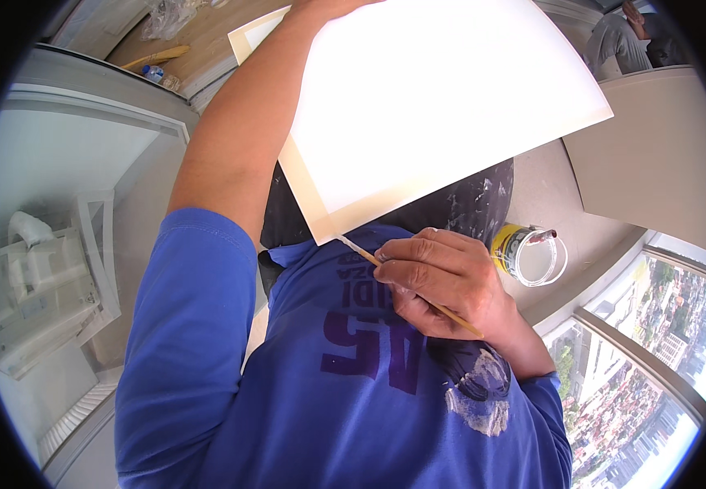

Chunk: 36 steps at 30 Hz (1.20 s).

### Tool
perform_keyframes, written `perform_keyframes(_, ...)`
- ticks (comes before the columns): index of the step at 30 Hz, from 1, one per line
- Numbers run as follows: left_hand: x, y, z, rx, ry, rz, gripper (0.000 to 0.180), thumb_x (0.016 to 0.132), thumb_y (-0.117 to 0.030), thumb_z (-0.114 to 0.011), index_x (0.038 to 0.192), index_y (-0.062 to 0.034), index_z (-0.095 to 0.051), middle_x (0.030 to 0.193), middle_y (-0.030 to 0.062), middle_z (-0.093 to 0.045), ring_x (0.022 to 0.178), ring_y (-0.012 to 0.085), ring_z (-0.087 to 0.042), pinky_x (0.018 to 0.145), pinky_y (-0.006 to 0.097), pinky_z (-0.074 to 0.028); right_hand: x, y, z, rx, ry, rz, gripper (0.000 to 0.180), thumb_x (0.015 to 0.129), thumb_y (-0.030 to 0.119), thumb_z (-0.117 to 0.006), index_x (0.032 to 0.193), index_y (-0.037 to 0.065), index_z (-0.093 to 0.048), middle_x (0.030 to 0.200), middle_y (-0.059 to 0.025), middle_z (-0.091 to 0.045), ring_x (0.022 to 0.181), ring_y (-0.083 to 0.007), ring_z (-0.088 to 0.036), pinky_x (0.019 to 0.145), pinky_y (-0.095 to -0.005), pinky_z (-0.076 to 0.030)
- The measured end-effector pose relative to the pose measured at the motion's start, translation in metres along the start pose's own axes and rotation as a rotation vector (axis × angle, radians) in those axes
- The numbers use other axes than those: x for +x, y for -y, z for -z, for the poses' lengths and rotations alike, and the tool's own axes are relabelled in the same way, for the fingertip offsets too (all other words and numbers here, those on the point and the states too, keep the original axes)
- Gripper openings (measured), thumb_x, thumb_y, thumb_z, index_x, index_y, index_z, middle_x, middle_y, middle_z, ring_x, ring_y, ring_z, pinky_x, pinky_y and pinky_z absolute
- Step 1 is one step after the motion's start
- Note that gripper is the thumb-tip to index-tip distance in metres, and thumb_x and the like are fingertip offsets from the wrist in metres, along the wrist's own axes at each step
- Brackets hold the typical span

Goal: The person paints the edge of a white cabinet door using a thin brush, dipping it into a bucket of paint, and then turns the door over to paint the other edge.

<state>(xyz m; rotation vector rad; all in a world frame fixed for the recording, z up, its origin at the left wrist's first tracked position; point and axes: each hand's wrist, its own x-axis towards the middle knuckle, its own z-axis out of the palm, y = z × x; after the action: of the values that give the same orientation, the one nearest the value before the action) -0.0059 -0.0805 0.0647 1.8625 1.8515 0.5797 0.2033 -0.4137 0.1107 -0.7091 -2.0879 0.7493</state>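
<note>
My right hand (451, 281) is closed around a thin paintbrush (369, 257) with a light wooden handle. The brush's pale tip meets the near corner of a large white board (443, 98), which has a cream band along its edges. The board lies tilted above my dark, paint-spotted trousers (471, 196). My left arm reaches across the board's left edge. At the top of the picture my left hand (338, 6) is over the board's far part, its fingers mostly cut off by the picture's rim.
Right of my leg, a yellow and white paint bucket (532, 254) stands on the floor with a dark-handled tool at its rim. A window (630, 342) fills the lower right. A large beige panel (646, 151) stands at right. Another person's legs (618, 45) show far right. A bottle (152, 73) lies far left.
</note>
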Motion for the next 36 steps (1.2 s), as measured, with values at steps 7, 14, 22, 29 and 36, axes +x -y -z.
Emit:
perform_keyframes(7, -0.005, -0.010, 0.000, -0.012, 0.018, 0.026, 0.112, 0.076, -0.061, -0.083, 0.152, 0.0062, -0.036, 0.152, 0.0288, -0.048, 0.141, 0.0409, -0.048, 0.116, 0.043, -0.041, -0.021, -0.006, 0.024, 0.132, -0.111, -0.080, 0.018, 0.072, -0.008, -0.068, 0.089, -0.004, -0.072, 0.087, -0.0176, -0.072, 0.072, -0.0240, -0.072, 0.061, -0.0306, -0.057)
perform_keyframes(14, 0.006, 0.002, -0.006, 0.049, -0.019, -0.022, 0.113, 0.076, -0.063, -0.082, 0.152, 0.0073, -0.036, 0.151, 0.0298, -0.049, 0.140, 0.0420, -0.049, 0.115, 0.044, -0.042, -0.029, -0.010, 0.018, 0.299, -0.095, -0.218, 0.018, 0.080, -0.006, -0.065, 0.096, -0.004, -0.071, 0.092, -0.0175, -0.073, 0.080, -0.0248, -0.073, 0.069, -0.0313, -0.058)
perform_keyframes(22, -0.002, 0.001, -0.002, 0.013, -0.006, -0.028, 0.114, 0.075, -0.064, -0.083, 0.152, 0.0075, -0.037, 0.151, 0.0302, -0.049, 0.140, 0.0424, -0.048, 0.116, 0.044, -0.041, -0.031, -0.011, -0.001, 0.324, -0.069, -0.181, 0.022, 0.079, -0.008, -0.065, 0.099, -0.003, -0.072, 0.096, -0.0190, -0.073, 0.084, -0.0277, -0.074, 0.072, -0.0335, -0.058)
perform_keyframes(29, -0.004, 0.004, 0.003, 0.011, 0.003, 0.003, 0.116, 0.075, -0.063, -0.083, 0.153, 0.0072, -0.034, 0.152, 0.0307, -0.047, 0.142, 0.0425, -0.047, 0.118, 0.044, -0.040, -0.014, 0.001, -0.011, 0.242, -0.028, -0.080, 0.025, 0.075, -0.010, -0.067, 0.098, -0.004, -0.073, 0.097, -0.0194, -0.073, 0.084, -0.0286, -0.073, 0.072, -0.0351, -0.059)
perform_keyframes(36, 0.003, 0.005, -0.006, 0.033, -0.017, -0.022, 0.116, 0.077, -0.061, -0.082, 0.155, 0.0070, -0.032, 0.154, 0.0304, -0.045, 0.144, 0.0415, -0.044, 0.119, 0.042, -0.038, -0.035, -0.008, 0.025, 0.211, -0.176, -0.138, 0.015, 0.081, -0.008, -0.066, 0.093, -0.002, -0.072, 0.094, -0.0174, -0.074, 0.090, -0.0286, -0.076, 0.077, -0.0349, -0.060)
